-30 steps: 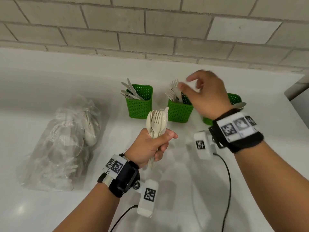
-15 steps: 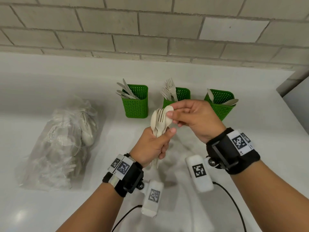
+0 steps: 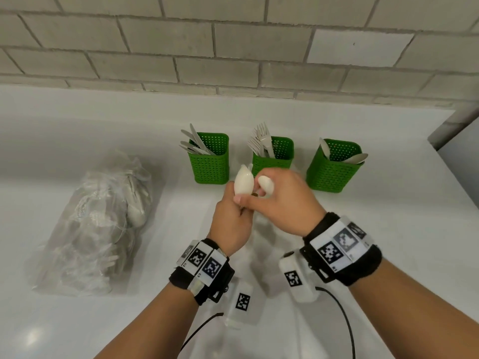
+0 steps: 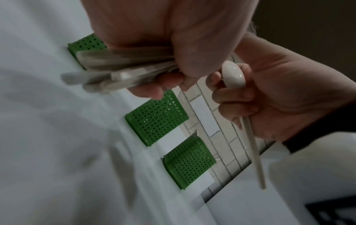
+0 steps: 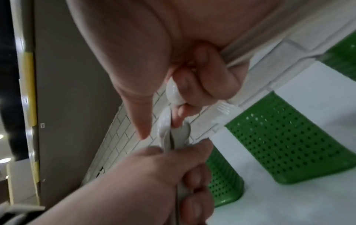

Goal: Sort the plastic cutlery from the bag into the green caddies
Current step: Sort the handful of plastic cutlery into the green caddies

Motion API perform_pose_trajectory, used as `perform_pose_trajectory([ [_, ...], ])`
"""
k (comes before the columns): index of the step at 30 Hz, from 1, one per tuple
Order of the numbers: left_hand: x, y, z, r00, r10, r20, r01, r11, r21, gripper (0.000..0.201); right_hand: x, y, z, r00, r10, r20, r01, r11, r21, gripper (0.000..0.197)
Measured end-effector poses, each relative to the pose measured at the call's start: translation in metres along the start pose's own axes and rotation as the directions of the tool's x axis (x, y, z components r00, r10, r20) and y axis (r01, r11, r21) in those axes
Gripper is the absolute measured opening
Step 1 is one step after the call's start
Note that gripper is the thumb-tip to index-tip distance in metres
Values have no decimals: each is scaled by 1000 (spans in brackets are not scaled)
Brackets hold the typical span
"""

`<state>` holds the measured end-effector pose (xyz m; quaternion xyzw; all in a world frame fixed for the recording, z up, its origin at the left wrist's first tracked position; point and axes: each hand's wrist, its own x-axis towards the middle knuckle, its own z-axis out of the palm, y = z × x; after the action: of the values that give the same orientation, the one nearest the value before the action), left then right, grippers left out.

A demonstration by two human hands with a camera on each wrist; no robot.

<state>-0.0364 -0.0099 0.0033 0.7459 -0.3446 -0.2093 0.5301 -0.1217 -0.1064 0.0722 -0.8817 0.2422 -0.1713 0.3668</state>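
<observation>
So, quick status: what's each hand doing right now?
Left hand grips cutlery bundle. Right hand holds one spoon, free of the bundle. Spoon caddy on the right, path open.

A white countertop (image 3: 388,229) meets a pale grey brick wall (image 3: 233,47).

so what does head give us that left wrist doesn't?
Head only: the bag of cutlery lying on the counter to the left, and what fills the caddies: knives in the left one, forks in the middle, spoons in the right.

Left wrist only: the full handle of the spoon that the right hand grips, and the fanned handle ends of the bundle that the left hand holds.

Both: the two hands close together, the three green caddies and the brick wall.
</observation>
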Motion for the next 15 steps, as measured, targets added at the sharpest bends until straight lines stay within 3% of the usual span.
perform_pose_trajectory([
  [5, 3, 2, 0, 999, -1, -32, 1, 1000, -5, 27, 5, 3, -3, 997, 72, -32, -59, 951, 304, 22],
  [7, 3, 3, 2, 1000, -4, -31, 5, 999, 41, 21, 6, 3, -9, 990, 119, -80, -84, 933, 349, 20],
  [9, 2, 5, 4, 999, 17, -33, -13, 993, 121, 20, 6, 2, -9, 984, 152, -89, -115, 938, 326, 22],
  [12, -1, 9, 9, 996, 74, -58, -62, 978, 198, 22, 5, 4, -2, 979, 168, -112, -149, 976, 159, 42],
  [15, -2, 13, 14, 988, 116, -101, -88, 966, 242, 23, 6, 8, 1, 973, 150, -176, -136, 987, 88, 41],
])
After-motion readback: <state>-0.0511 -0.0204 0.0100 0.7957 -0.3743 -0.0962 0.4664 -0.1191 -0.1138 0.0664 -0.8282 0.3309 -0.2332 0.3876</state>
